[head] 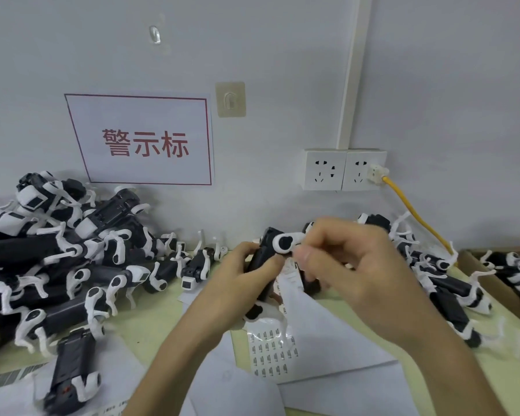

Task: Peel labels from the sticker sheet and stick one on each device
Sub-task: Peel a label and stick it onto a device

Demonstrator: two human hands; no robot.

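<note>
A black-and-white device (pixel 269 249) is held up above the table's middle. My left hand (pixel 237 273) grips its black body from the left. My right hand (pixel 345 265) has curled fingers at the device's white round joint, thumb tip pressed near it; whether a label sits under the thumb is hidden. The sticker sheet (pixel 272 351), with rows of small grey labels, lies on the table just below the hands, partly covered by white paper.
A big heap of black-and-white devices (pixel 63 265) fills the left. More devices (pixel 445 283) lie at the right, some in a cardboard box (pixel 493 283). White paper sheets (pixel 327 340) cover the front. A wall socket (pixel 344 169) with a yellow cable is behind.
</note>
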